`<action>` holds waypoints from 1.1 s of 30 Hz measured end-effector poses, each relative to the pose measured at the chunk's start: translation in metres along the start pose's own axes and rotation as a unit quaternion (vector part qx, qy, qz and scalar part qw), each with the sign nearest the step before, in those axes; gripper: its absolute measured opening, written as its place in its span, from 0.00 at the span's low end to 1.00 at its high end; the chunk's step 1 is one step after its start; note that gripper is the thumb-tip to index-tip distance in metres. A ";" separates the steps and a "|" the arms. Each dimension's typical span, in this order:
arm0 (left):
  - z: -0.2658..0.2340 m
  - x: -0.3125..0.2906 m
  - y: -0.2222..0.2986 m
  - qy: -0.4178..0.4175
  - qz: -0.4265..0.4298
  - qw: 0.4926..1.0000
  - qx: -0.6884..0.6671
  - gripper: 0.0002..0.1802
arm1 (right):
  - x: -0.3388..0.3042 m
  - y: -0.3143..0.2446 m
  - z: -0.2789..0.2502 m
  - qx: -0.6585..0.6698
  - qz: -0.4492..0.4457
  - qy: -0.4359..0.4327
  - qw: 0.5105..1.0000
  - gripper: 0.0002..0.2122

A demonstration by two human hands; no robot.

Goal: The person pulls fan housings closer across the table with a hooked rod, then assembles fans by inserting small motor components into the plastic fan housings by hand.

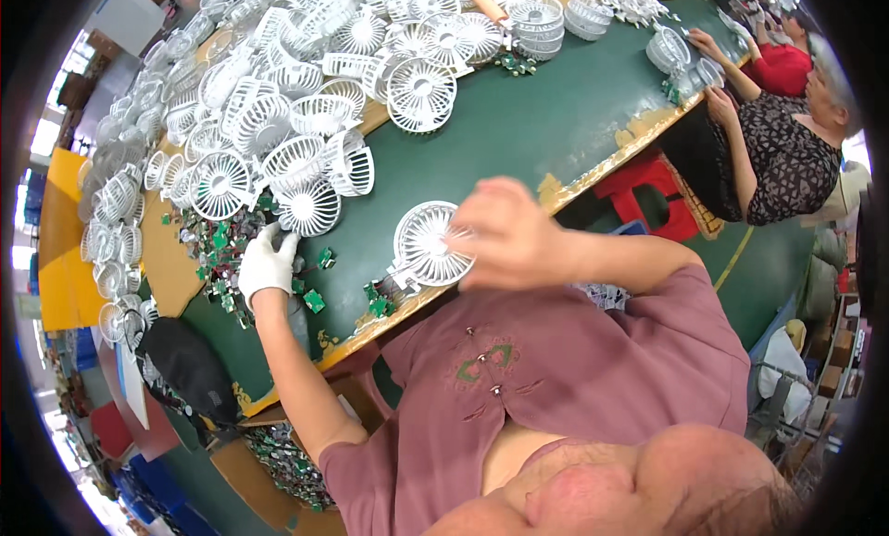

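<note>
My left hand (pixel 267 267), in a white glove, reaches to the edge of a heap of small green circuit boards with wires (pixel 215 258). Its fingers are apart, just below a white round slotted fan housing (pixel 310 207), and nothing shows between them. Near the table's front edge lies another white fan housing (pixel 421 249) with radial slots and a short tab. My bare right hand (pixel 505 235) is over its right side, the fingers bent toward it but smeared by motion. Whether they grip anything is hidden. A small green board with wires (pixel 380 302) lies by the tab.
A large pile of white fan housings (pixel 278 100) covers the far left of the green table (pixel 519 119). Stacked housings (pixel 539 26) stand farther back. At the right, a person (pixel 787 147) handles similar parts beside a red stool (pixel 653 198). A black cap-like item (pixel 190 369) hangs at the left corner.
</note>
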State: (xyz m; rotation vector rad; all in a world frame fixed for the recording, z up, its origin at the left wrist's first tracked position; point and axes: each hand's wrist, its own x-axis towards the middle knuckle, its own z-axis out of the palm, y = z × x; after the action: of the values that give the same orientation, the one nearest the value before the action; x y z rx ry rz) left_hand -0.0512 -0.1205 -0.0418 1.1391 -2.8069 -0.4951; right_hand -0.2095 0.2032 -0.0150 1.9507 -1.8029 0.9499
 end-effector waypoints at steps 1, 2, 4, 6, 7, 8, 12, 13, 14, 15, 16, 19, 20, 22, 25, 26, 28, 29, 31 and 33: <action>0.000 0.001 0.003 -0.003 0.006 1.000 0.001 0.24 | 0.001 -0.015 0.006 0.021 -0.008 -0.053 0.998 0.23; 0.000 0.001 0.006 -0.011 -0.050 0.999 0.007 0.23 | 0.004 -0.023 0.015 0.003 -0.009 -0.088 0.996 0.22; 0.002 0.004 0.011 -0.022 -0.090 0.996 0.007 0.23 | 0.001 -0.019 0.037 -0.083 -0.006 -0.103 0.991 0.20; 0.002 0.002 0.011 -0.034 -0.075 0.996 -0.020 0.22 | -0.004 -0.005 0.049 -0.166 0.025 -0.084 0.982 0.17; 0.003 0.002 0.012 -0.046 -0.068 0.996 -0.040 0.21 | -0.005 0.001 0.040 -0.186 0.053 -0.109 0.975 0.16; 0.001 0.000 0.012 -0.037 -0.035 0.999 -0.014 0.21 | -0.007 0.007 0.028 -0.204 0.082 -0.134 0.966 0.16; -0.002 -0.016 0.013 -0.031 -0.017 0.998 0.057 0.22 | -0.041 0.052 -0.016 -0.228 0.163 -0.127 0.952 0.20; -0.001 -0.017 0.013 -0.048 -0.041 0.998 0.027 0.21 | -0.053 0.065 -0.029 -0.254 0.182 -0.114 0.943 0.22; 0.000 -0.018 0.014 -0.032 -0.029 0.998 0.042 0.22 | -0.065 0.080 -0.042 -0.281 0.212 -0.117 0.929 0.24; 0.003 -0.022 0.016 -0.016 -0.019 0.998 0.057 0.23 | -0.074 0.096 -0.056 -0.317 0.221 -0.132 0.913 0.25; 0.003 -0.025 0.022 -0.016 -0.020 0.998 0.061 0.22 | -0.088 0.118 -0.066 -0.346 0.233 -0.124 0.901 0.25; 0.011 -0.034 0.023 0.025 0.002 0.992 0.122 0.18 | -0.125 0.200 -0.091 -0.414 0.201 -0.083 0.884 0.23; 0.010 -0.037 0.025 0.030 -0.008 0.991 0.134 0.18 | -0.130 0.223 -0.099 -0.435 0.207 -0.081 0.873 0.23; 0.005 -0.043 0.036 0.037 -0.023 0.988 0.150 0.19 | -0.139 0.267 -0.111 -0.471 0.222 -0.079 0.850 0.24; 0.016 -0.028 0.028 0.019 0.023 0.995 0.099 0.17 | -0.147 0.305 -0.125 -0.533 0.303 -0.136 0.778 0.23; 0.012 -0.035 0.031 0.011 0.003 0.996 0.085 0.15 | -0.140 0.315 -0.124 -0.536 0.308 -0.138 0.774 0.22; 0.011 -0.044 0.032 0.010 0.000 0.998 0.069 0.14 | -0.131 0.331 -0.121 -0.536 0.326 -0.139 0.766 0.20; 0.010 -0.048 0.031 0.008 -0.003 0.998 0.063 0.14 | -0.126 0.335 -0.118 -0.548 0.315 -0.134 0.763 0.23; 0.023 -0.049 0.003 0.034 0.028 0.998 -0.053 0.12 | -0.126 0.341 -0.114 -0.576 0.335 -0.120 0.736 0.26; 0.015 -0.048 0.016 -0.032 -0.140 0.922 -0.359 0.08 | -0.111 0.330 -0.102 -0.551 0.343 -0.041 0.759 0.26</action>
State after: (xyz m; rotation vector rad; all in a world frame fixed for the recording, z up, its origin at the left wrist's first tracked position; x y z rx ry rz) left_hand -0.0299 -0.0723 -0.0487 1.3251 -2.1516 -1.4476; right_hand -0.5524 0.3018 -0.0799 0.5868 -2.3310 -0.1775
